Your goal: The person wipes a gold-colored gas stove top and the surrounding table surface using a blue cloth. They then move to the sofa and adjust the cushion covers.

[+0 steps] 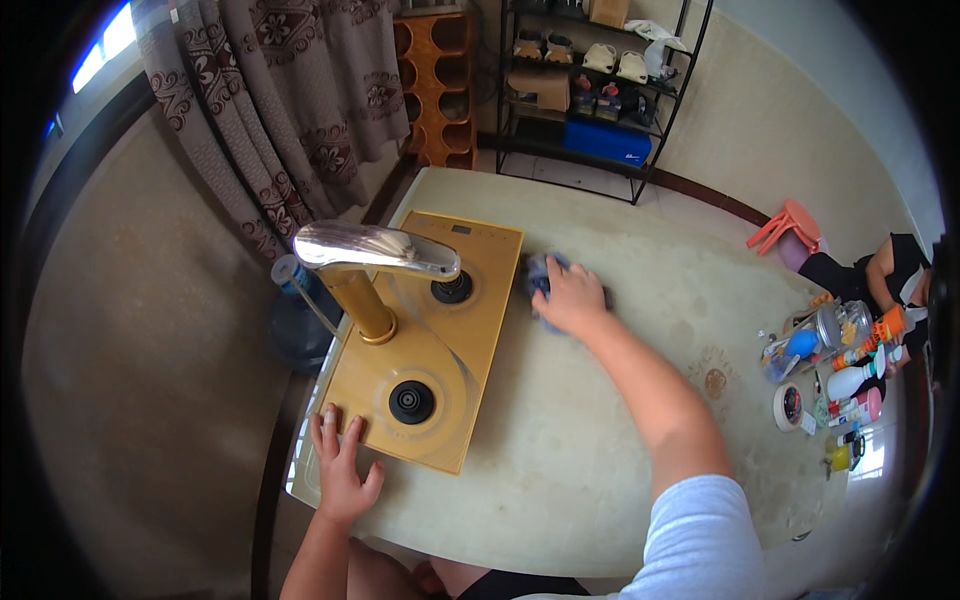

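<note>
My right hand (576, 296) presses a bunched blue-grey cloth (541, 285) against the pale tabletop (570, 435), just right of a gold electric tea-stove panel (442, 352). Parts of the cloth are hidden under the palm. My left hand (343, 472) has its fingers spread, the tips at the near left corner of that panel. From the panel rises a gold spout column (360, 307) with a shiny curved top (375, 251). Two round black bases are set in the panel, a near one (411, 402) and a far one (451, 289) under the spout.
A large water bottle (300, 330) with a tube stands left of the table. Jars, bottles and a tape roll (789, 406) crowd the right side. Beyond are a shoe rack (585, 112), a wooden rack (442, 82), and a pink stool (795, 225). Another person (889, 270) sits at right.
</note>
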Motion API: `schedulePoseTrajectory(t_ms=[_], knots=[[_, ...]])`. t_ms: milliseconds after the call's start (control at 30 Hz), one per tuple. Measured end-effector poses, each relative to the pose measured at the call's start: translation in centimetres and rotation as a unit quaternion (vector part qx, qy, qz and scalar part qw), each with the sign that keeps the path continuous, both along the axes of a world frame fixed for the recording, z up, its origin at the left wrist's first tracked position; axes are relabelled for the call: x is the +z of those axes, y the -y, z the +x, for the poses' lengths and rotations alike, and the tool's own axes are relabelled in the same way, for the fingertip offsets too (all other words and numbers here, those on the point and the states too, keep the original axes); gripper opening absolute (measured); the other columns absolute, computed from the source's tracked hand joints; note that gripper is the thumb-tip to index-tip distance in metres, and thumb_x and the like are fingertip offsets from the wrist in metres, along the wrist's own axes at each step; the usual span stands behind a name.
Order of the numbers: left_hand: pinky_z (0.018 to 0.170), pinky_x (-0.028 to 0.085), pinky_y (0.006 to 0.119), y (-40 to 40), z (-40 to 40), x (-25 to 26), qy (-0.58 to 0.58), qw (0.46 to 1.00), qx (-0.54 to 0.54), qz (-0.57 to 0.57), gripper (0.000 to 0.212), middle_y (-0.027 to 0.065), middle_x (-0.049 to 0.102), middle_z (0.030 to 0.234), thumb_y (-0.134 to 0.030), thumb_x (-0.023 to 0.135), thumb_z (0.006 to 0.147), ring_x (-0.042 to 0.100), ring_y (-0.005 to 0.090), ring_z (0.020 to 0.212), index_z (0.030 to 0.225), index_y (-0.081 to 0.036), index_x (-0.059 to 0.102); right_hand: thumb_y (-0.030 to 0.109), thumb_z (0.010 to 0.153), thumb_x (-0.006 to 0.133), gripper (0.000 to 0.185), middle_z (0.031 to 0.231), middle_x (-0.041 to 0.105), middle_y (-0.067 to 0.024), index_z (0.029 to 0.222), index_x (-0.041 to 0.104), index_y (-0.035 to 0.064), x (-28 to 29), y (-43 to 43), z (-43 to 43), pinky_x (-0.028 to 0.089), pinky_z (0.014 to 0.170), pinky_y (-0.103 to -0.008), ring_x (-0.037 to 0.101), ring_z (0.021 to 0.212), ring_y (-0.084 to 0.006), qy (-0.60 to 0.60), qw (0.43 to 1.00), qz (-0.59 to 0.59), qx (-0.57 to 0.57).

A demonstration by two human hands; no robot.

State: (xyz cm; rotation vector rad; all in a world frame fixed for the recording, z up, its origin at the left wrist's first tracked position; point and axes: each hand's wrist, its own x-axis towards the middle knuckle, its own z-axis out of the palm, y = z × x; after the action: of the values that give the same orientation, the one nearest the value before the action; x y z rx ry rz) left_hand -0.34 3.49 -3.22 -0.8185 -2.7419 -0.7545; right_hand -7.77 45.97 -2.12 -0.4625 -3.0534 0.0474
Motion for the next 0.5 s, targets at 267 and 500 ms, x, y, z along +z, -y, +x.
schedulePoseTrajectory(t_ms=[267,500], knots=[[0.111,0.019,0.056,0.0,0.1,-0.1,-0.002,1.0,0.003,0.012,0.065,0.0238,0.025,0.149,-0.013,0.063,0.065,0.014,0.0516,0.137,0.128,-0.005,0.05,0.041,0.084,0.051,0.066,0.112,0.064,-0.0136,0.136,0.041,0.0013,-0.4,0.7,-1.2,0.043,0.091,-0.0393,0.054,0.108,-0.0271,-0.013,0.999,0.007,-0.029],[0.111,0.018,0.056,-0.4,0.2,-0.3,0.004,1.0,-0.003,0.021,0.065,0.0238,0.026,0.148,-0.013,0.064,0.064,0.015,0.051,0.137,0.127,-0.006,0.051,0.043,0.084,0.052,0.068,0.107,0.066,-0.0144,0.136,0.041,0.0007,-0.4,-1.1,-1.3,0.045,0.088,-0.0402,0.055,0.107,-0.0282,-0.049,0.998,0.012,-0.039]])
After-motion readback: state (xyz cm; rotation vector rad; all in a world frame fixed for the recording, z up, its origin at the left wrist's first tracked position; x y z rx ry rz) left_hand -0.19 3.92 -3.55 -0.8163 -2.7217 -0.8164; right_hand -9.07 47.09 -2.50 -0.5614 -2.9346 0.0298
